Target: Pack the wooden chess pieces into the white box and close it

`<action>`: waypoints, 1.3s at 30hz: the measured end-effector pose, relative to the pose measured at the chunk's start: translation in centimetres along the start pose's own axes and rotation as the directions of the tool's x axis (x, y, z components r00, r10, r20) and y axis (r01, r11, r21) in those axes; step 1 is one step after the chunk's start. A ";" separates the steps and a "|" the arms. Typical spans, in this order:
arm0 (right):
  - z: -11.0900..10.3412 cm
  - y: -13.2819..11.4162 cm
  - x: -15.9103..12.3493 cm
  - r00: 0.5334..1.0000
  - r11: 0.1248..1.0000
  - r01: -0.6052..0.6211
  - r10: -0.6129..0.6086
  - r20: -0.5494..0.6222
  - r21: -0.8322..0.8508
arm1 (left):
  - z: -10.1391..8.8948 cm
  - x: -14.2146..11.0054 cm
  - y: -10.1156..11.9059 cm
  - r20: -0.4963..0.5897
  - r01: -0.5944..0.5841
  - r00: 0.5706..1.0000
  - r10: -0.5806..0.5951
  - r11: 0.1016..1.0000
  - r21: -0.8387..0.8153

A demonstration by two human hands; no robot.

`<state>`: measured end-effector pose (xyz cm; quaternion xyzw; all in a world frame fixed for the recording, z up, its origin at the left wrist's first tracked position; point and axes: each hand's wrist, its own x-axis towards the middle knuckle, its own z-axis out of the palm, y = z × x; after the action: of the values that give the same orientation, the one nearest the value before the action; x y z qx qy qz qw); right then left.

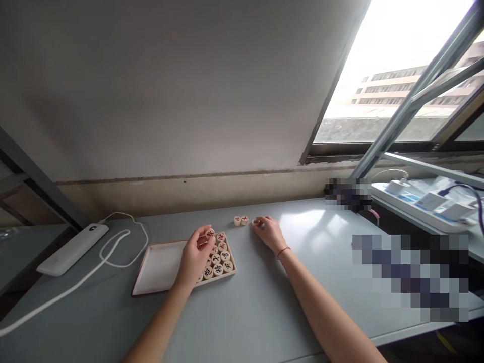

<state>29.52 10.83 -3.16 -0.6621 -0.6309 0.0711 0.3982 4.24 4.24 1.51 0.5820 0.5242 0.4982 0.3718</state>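
My left hand is over the open box, its fingers closed round a round wooden Chinese chess piece with a red character. Below it, several more pieces with red or dark characters lie in rows in the box; my hand covers some of them. To the right, my right hand rests low at the table, thumb and fingertips pinching another chess piece. Two pieces stand side by side just left of those fingertips, characters facing up.
The box's pale lid or second half lies to the left. Further left are a white power strip and a looped white cable. A wall bounds the grey table at the back. Metal frame bars rise at right.
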 end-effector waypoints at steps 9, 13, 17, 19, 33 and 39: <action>-1.1 -4.9 -1.8 0.995 0.989 0.097 -0.098 0.009 0.112 | 0.1 -0.5 0.2 0.057 -0.295 0.953 0.296 0.873 0.388; -0.9 -10.7 -5.3 0.949 0.911 0.225 -0.285 0.134 0.347 | 0.3 -0.8 0.1 0.138 -0.432 0.896 0.422 0.760 0.486; -0.3 -12.3 -6.6 0.956 0.849 0.167 -0.264 0.128 0.501 | 0.4 -0.9 -0.2 0.186 -0.501 0.856 0.483 0.684 0.530; -0.4 -10.7 -5.4 0.970 0.877 0.166 -0.228 0.086 0.450 | 0.3 -0.8 -0.1 0.195 -0.521 0.839 0.509 0.645 0.559; 0.5 -0.2 -0.9 0.998 0.997 0.049 -0.046 0.048 -0.063 | -0.5 -0.4 0.3 0.198 -0.502 0.852 0.485 0.648 0.573; 0.7 -0.3 -1.0 0.997 0.990 0.072 -0.068 0.036 -0.118 | -0.7 -0.2 0.3 0.196 -0.492 0.856 0.479 0.637 0.593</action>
<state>28.65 10.26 -3.88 -0.6608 -0.6631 0.0299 0.3503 3.61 3.92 1.88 0.7953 0.4791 0.3711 0.0153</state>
